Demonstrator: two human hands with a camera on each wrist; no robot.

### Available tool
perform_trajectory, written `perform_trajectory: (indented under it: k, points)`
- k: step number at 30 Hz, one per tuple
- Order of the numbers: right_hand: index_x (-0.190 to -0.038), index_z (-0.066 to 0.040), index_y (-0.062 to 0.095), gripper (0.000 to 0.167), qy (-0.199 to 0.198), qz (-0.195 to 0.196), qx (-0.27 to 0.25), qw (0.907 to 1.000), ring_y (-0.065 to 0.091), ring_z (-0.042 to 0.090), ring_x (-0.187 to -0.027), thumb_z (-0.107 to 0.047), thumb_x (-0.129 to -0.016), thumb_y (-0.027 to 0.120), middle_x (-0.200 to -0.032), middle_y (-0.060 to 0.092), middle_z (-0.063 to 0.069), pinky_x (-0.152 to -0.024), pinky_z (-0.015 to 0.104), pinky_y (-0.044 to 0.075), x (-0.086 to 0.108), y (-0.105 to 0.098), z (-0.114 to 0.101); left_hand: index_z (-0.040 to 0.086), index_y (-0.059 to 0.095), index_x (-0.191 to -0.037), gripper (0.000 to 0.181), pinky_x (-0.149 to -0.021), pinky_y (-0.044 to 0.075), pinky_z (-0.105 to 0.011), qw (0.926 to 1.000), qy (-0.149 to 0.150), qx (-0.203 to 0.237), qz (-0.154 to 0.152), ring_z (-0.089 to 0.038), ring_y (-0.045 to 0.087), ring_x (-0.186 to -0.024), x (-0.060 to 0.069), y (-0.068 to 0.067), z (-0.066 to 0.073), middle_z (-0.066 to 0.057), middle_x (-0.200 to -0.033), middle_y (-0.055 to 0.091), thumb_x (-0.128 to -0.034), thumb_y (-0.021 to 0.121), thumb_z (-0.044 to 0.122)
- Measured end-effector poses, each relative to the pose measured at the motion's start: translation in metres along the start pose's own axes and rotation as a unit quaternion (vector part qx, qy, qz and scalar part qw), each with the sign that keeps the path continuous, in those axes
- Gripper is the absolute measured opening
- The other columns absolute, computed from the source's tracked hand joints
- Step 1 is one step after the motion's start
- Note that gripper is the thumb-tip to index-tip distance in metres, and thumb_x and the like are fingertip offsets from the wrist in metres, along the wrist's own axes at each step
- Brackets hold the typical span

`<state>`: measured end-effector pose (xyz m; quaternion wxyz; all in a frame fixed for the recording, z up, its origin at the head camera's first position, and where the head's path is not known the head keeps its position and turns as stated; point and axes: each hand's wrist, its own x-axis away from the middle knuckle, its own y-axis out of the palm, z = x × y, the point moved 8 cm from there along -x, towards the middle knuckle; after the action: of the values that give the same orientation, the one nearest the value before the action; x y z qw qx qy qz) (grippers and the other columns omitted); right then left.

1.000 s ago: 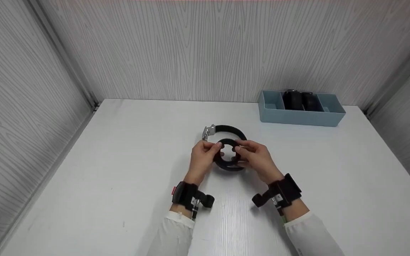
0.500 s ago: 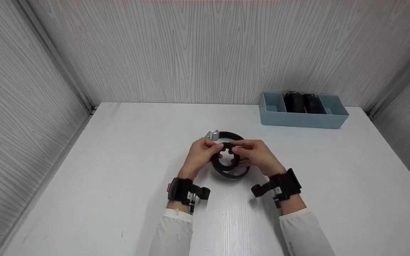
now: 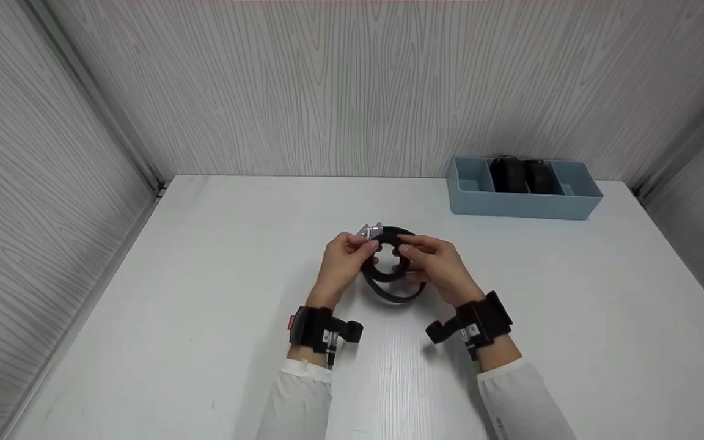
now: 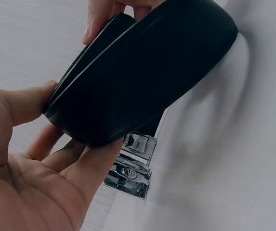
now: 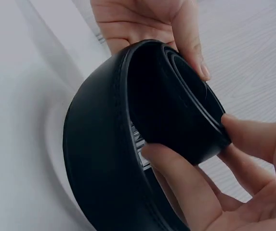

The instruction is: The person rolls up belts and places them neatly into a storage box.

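Note:
A black belt (image 3: 394,299) is wound into a small inner coil with a looser outer loop around its near side. Its silver buckle (image 3: 371,231) lies at the far left of the coil, and shows below the strap in the left wrist view. My left hand (image 3: 341,265) pinches the coil's left side between thumb and fingers. On the opposite side my right hand (image 3: 442,267) pinches the coil, thumb on its edge. In the right wrist view the strap (image 5: 97,139) bows away from the rolled inner turns (image 5: 195,96). Some fingertips show through the coil's middle.
A blue divided tray (image 3: 526,206) stands at the back right of the white table (image 3: 236,293), near the rear wall. Two black rolled items, apparently belts (image 3: 509,175), sit in its middle compartments. Grey wood-grain walls (image 3: 315,85) close off the back and sides.
The outer loop has been drawn in closer around the inner coil, and the buckle has shifted right and slightly nearer. Both hands keep their pinch on the coil.

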<state>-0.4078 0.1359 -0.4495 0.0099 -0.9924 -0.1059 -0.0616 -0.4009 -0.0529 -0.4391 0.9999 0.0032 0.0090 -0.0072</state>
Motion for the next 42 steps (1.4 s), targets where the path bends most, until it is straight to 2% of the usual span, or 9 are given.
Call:
perform_trajectory:
  k: [3, 6, 10, 17, 22, 29, 34, 39, 42]
  points:
    - [-0.140, -0.007, 0.065, 0.042, -0.006, -0.023, 0.010, 0.9997, 0.071, 0.025, -0.098, -0.023, -0.102, 0.071, -0.128, 0.066, 0.018, -0.085, 0.041, 0.061, -0.0017, 0.0015, -0.0042, 0.001, 0.063, -0.108, 0.020, -0.078, 0.055, -0.026, 0.9999, -0.002, -0.011, -0.005, -0.018, 0.072, -0.086, 0.0001, -0.0040, 0.0030, -0.020, -0.106, 0.076, -0.0988, 0.073, 0.015]
    - [-0.138, -0.008, 0.067, 0.041, -0.007, -0.046, 0.031, 0.9984, 0.070, 0.025, -0.098, -0.024, -0.100, 0.073, -0.126, 0.064, 0.017, -0.088, 0.047, 0.060, -0.0008, 0.0027, -0.0073, 0.002, 0.063, -0.108, 0.019, -0.081, 0.056, -0.028, 0.9992, -0.008, -0.029, -0.027, -0.020, 0.072, -0.089, 0.0017, -0.0038, 0.0049, -0.018, -0.106, 0.075, -0.0986, 0.074, 0.015]
    - [-0.136, -0.008, 0.069, 0.040, -0.015, -0.054, 0.048, 0.9973, 0.069, 0.023, -0.097, -0.022, -0.099, 0.074, -0.123, 0.065, 0.017, -0.086, 0.046, 0.061, 0.0010, 0.0009, -0.0099, 0.002, 0.063, -0.107, 0.019, -0.083, 0.056, -0.030, 0.9980, -0.010, -0.038, -0.050, -0.021, 0.072, -0.090, 0.0027, -0.0002, 0.0067, -0.015, -0.104, 0.075, -0.0984, 0.074, 0.015]
    - [-0.138, -0.009, 0.068, 0.039, -0.018, -0.013, 0.014, 0.9997, 0.069, 0.022, -0.095, -0.021, -0.101, 0.071, -0.123, 0.069, 0.020, -0.081, 0.039, 0.062, 0.0017, -0.0036, -0.0093, 0.003, 0.063, -0.105, 0.026, -0.080, 0.055, -0.027, 0.9997, 0.005, -0.021, -0.013, -0.018, 0.071, -0.088, 0.0012, 0.0033, 0.0071, -0.011, -0.097, 0.074, -0.0967, 0.077, 0.023]
    - [-0.139, -0.007, 0.066, 0.042, -0.009, 0.016, -0.020, 0.9996, 0.073, 0.019, -0.090, -0.022, -0.101, 0.073, -0.119, 0.072, 0.016, -0.077, 0.034, 0.062, 0.0014, -0.0047, -0.0052, 0.003, 0.060, -0.103, 0.025, -0.079, 0.056, -0.025, 0.9999, 0.011, -0.008, 0.009, -0.018, 0.073, -0.087, 0.0007, 0.0031, 0.0045, -0.012, -0.099, 0.072, -0.0964, 0.078, 0.020]
    - [-0.141, -0.005, 0.064, 0.044, -0.010, -0.002, -0.037, 0.9993, 0.073, 0.022, -0.096, -0.022, -0.101, 0.072, -0.123, 0.071, 0.016, -0.082, 0.037, 0.061, 0.0004, -0.0039, -0.0061, 0.002, 0.062, -0.104, 0.026, -0.071, 0.052, -0.024, 0.9993, 0.024, -0.027, 0.013, -0.016, 0.071, -0.083, 0.0015, -0.0015, 0.0102, -0.011, -0.095, 0.073, -0.0959, 0.078, 0.020]
    - [-0.137, -0.007, 0.067, 0.043, -0.006, -0.026, 0.014, 0.9996, 0.070, 0.023, -0.094, -0.026, -0.099, 0.075, -0.124, 0.067, 0.016, -0.087, 0.044, 0.061, -0.0007, -0.0046, -0.0065, 0.002, 0.063, -0.102, 0.022, -0.077, 0.055, -0.027, 0.9995, 0.009, -0.024, -0.020, -0.017, 0.072, -0.084, 0.0021, -0.0032, 0.0084, -0.016, -0.100, 0.075, -0.0955, 0.078, 0.016]
    - [-0.134, -0.009, 0.070, 0.040, -0.009, -0.056, 0.058, 0.9967, 0.065, 0.019, -0.088, -0.025, -0.098, 0.075, -0.113, 0.065, 0.013, -0.080, 0.042, 0.062, 0.0016, -0.0037, -0.0077, 0.001, 0.063, -0.101, 0.019, -0.074, 0.055, -0.026, 0.9967, 0.004, -0.038, -0.071, -0.016, 0.072, -0.080, 0.0045, 0.0033, 0.0088, -0.026, -0.102, 0.074, -0.0956, 0.077, 0.012]
    - [-0.135, -0.009, 0.070, 0.039, -0.012, -0.053, 0.057, 0.9969, 0.063, 0.019, -0.088, -0.024, -0.099, 0.074, -0.113, 0.067, 0.013, -0.078, 0.040, 0.062, 0.0022, -0.0045, -0.0081, 0.001, 0.064, -0.102, 0.020, -0.075, 0.055, -0.026, 0.9968, 0.003, -0.042, -0.068, -0.016, 0.072, -0.081, 0.0043, 0.0052, 0.0088, -0.023, -0.101, 0.074, -0.0956, 0.078, 0.014]
